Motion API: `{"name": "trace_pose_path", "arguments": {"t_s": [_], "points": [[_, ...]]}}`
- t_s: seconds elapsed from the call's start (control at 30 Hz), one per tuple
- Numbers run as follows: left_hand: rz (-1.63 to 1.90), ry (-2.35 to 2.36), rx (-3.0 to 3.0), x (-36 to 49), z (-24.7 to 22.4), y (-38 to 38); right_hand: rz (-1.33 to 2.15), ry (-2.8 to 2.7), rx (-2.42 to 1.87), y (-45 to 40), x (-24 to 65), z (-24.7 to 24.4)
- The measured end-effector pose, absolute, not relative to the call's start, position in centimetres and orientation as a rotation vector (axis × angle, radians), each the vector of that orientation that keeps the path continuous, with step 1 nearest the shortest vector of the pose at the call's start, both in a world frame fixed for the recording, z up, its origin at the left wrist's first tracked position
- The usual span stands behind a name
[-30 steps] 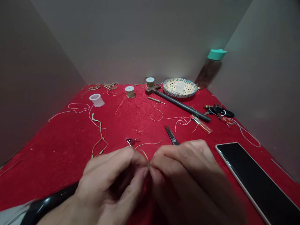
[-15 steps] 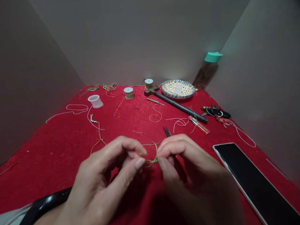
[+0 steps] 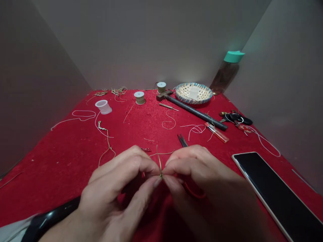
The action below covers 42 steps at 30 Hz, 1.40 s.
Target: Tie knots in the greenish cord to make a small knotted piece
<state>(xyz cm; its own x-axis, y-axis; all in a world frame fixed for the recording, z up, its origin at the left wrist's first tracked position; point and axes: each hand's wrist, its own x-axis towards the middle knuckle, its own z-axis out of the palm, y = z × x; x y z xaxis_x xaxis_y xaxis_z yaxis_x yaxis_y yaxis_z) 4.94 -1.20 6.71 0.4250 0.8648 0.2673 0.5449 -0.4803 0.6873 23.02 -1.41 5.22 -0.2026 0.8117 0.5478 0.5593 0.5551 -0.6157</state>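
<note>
A thin green cord (image 3: 159, 162) is pinched at a small knot between my two hands, with one end sticking up. My left hand (image 3: 126, 178) grips it from the left between thumb and forefinger. From the other side my right hand (image 3: 199, 178) pinches the same cord, fingertips almost touching those of the left. Scissors (image 3: 182, 141) lie partly under my right hand, their blade tips and part of a red handle showing. Left of my hands is a cord with small pale beads (image 3: 101, 126). A small metal pin (image 3: 145, 149) peeks out behind my left fingers.
A hammer (image 3: 194, 111), an awl (image 3: 168, 107), a lighter (image 3: 217, 132) and cord spools (image 3: 139, 98) lie beyond my hands on red cloth. A woven basket (image 3: 181, 97) and a bottle (image 3: 225, 74) stand at the back. To the right are a phone (image 3: 275, 195) and keys (image 3: 237, 118).
My hands have drawn together, closing the gap at the knot. The cord's free end now stands more upright, and the metal pin has come into view.
</note>
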Motion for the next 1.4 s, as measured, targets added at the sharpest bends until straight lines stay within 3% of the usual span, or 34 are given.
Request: {"name": "trace_pose_path", "arguments": {"t_s": [0.13,0.37,0.6,0.73,1.2,1.4], "points": [[0.781,1.158,2.321,4.5,6.8,-1.4,0.158,-1.952,-1.079,-1.5,23.0,4.9],[0.834,1.22,2.184,5.0,6.1,-1.7,0.114,-1.954,-1.18,-2.7,22.8,4.4],[0.932,1.269,2.004,5.0,6.1,-2.1,0.812,-1.564,-1.18,-1.9,22.1,5.2],[0.924,1.26,2.03,5.1,6.3,-2.0,0.997,-1.664,-1.172,-1.7,22.8,6.2],[0.838,1.05,2.218,4.5,6.5,-1.3,0.068,-1.915,-1.081,-1.5,22.7,4.4],[0.956,1.175,2.068,4.9,5.7,-1.2,0.64,-1.622,-1.195,-1.9,22.2,4.6]]}}
